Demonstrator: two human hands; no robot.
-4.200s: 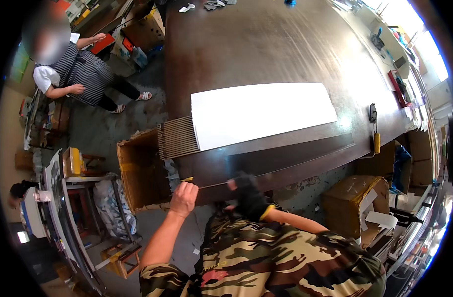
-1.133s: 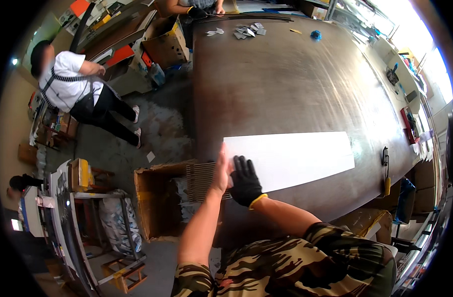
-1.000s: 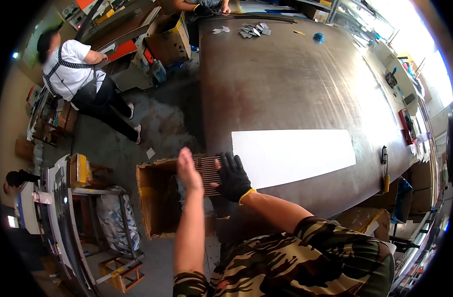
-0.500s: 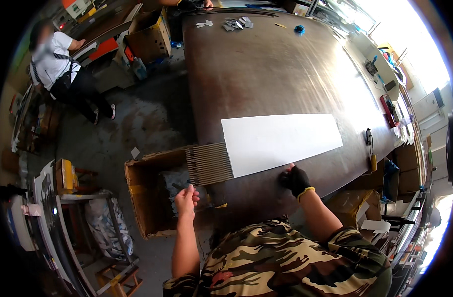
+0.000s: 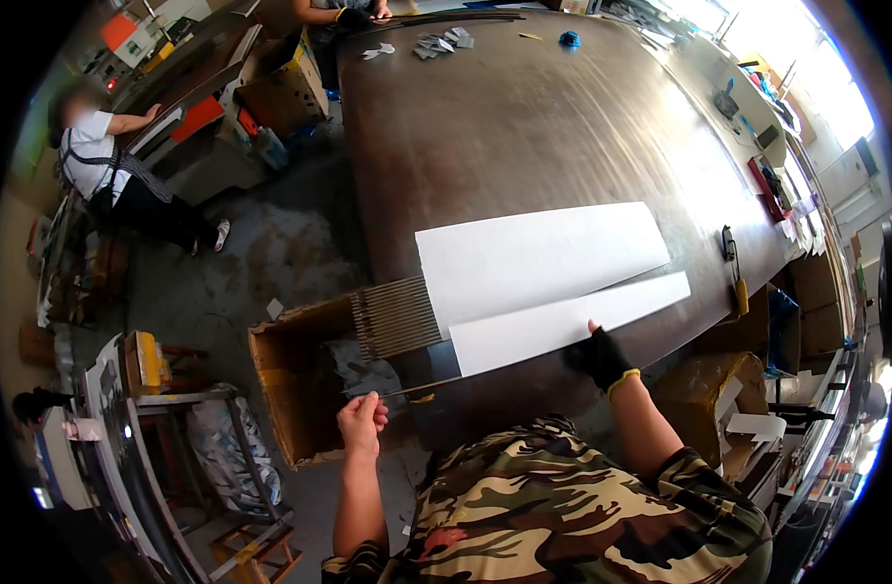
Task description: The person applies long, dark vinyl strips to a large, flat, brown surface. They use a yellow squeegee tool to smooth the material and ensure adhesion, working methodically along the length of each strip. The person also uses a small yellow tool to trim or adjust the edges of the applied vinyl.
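Note:
A long narrow white strip [image 5: 563, 321] lies at a slant near the table's front edge, with a thin dark rod [image 5: 417, 388] running out from its near left corner. My bare left hand [image 5: 363, 423] pinches the rod's end between thumb and fingers. At the strip's near edge is my right hand [image 5: 600, 356], in a black fingerless glove with a yellow cuff, its thumb on the edge and its other fingers mostly hidden. Just beyond, a wider white sheet [image 5: 538, 258] covers part of a row of thin brownish slats [image 5: 397, 316], whose ends stick out on the left.
An open cardboard box [image 5: 271, 389] stands under the table's left edge. The brown table [image 5: 485, 127] bears grey metal pieces [image 5: 441, 44], a blue object [image 5: 570, 39] and a yellow-handled tool [image 5: 736, 282]. One person [image 5: 115, 165] stands at left; another's gloved hand [image 5: 353, 18] is at the far edge.
The narrow white strip has come away from the wider sheet toward me. My left hand has moved slightly nearer and left with the rod; my right hand has shifted right.

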